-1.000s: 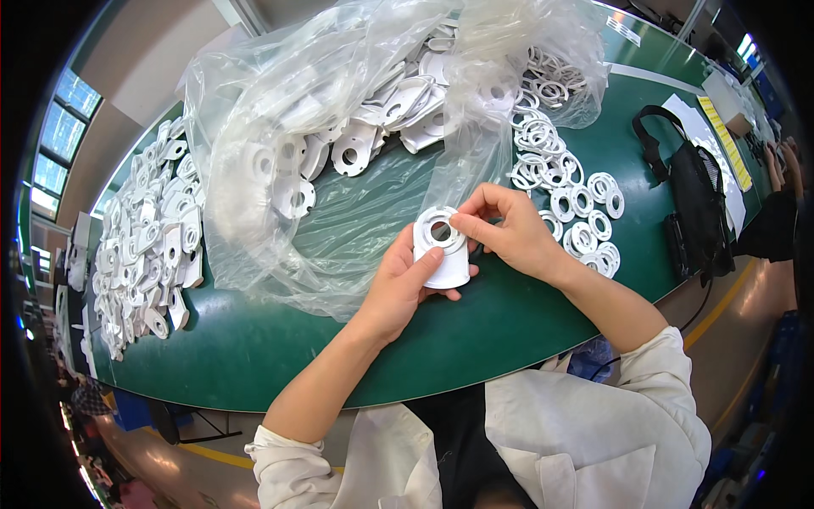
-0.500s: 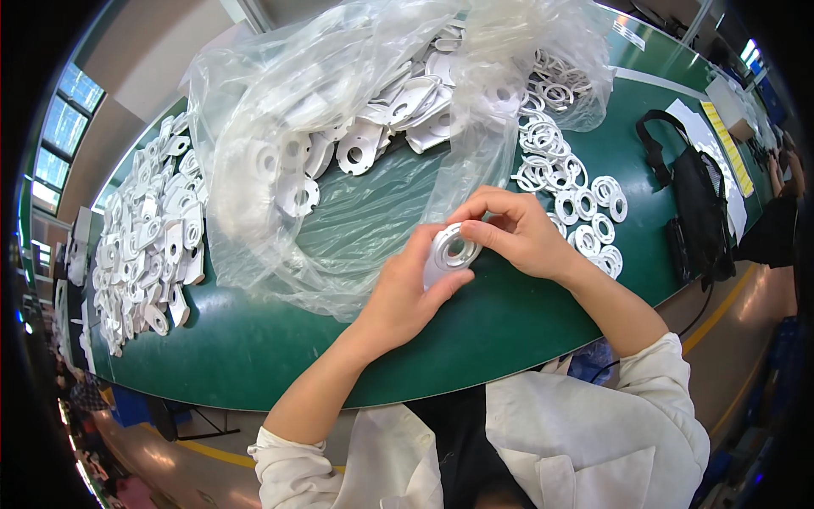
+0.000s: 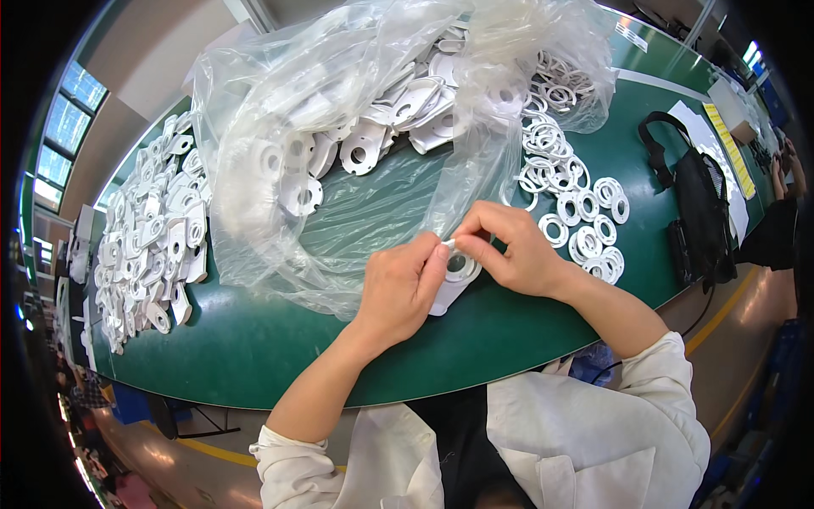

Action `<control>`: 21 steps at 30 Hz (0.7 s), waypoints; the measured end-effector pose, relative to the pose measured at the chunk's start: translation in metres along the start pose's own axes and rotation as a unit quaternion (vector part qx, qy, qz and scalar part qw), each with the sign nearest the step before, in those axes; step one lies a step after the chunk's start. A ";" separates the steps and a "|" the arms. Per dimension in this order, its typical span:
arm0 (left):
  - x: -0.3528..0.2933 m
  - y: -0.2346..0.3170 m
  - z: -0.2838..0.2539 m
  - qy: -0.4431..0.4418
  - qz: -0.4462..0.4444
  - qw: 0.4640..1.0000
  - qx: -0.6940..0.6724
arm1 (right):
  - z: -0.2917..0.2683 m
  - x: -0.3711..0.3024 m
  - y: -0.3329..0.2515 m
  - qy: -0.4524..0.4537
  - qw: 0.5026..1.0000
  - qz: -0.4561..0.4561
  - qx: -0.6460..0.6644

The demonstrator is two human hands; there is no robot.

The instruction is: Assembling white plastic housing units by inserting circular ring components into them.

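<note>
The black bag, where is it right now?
In the head view, the black bag lies on the right side of the green table, between the loose white rings and the white sheet.

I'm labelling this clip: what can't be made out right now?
All in the head view:
Left edge of the white part: covered by the left hand.
Fingers curled beneath the right hand: hidden by it.
How many white pieces the plastic bag holds: they overlap under cloudy folds.
Contents of the black bag: covered by its fabric.

Black bag (image 3: 702,208) beside white paper (image 3: 736,202)
</note>
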State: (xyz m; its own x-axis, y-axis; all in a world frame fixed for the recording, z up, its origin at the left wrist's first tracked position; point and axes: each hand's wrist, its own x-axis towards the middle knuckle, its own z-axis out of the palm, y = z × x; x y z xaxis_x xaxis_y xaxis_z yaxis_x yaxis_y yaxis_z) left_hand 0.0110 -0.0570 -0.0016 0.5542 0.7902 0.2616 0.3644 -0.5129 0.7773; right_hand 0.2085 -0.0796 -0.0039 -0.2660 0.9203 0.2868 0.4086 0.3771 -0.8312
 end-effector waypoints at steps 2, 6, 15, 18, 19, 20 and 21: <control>0.000 0.004 0.001 -0.003 -0.078 0.995 -0.064 | 0.003 0.001 0.001 0.017 0.999 0.021 0.018; -0.001 -0.004 0.009 0.027 -0.160 0.890 -0.426 | 0.007 0.005 0.001 0.086 0.953 0.117 0.267; -0.001 -0.004 0.000 -0.049 -0.166 0.907 -0.384 | 0.003 0.003 0.001 0.033 0.984 0.078 0.154; 0.000 -0.003 -0.005 -0.073 -0.138 0.954 -0.255 | 0.001 0.004 0.000 0.031 0.998 0.011 0.060; 0.000 -0.003 -0.005 -0.075 -0.128 0.969 -0.197 | 0.001 0.004 0.001 0.033 0.998 0.002 0.051; 0.000 -0.003 -0.005 -0.075 -0.128 0.969 -0.196 | 0.001 0.003 0.001 0.034 0.998 -0.007 0.043; -0.001 -0.004 -0.005 -0.070 -0.115 0.981 -0.142 | 0.001 0.003 0.001 0.035 0.998 -0.007 0.043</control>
State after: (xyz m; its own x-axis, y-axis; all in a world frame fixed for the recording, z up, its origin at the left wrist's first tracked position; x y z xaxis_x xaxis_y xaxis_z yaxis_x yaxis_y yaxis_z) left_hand 0.0053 -0.0537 -0.0019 0.5866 0.8098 -0.0055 0.2796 -0.1962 0.9399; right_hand 0.2074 -0.0762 -0.0044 -0.2095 0.9208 0.3290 0.3276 0.3831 -0.8637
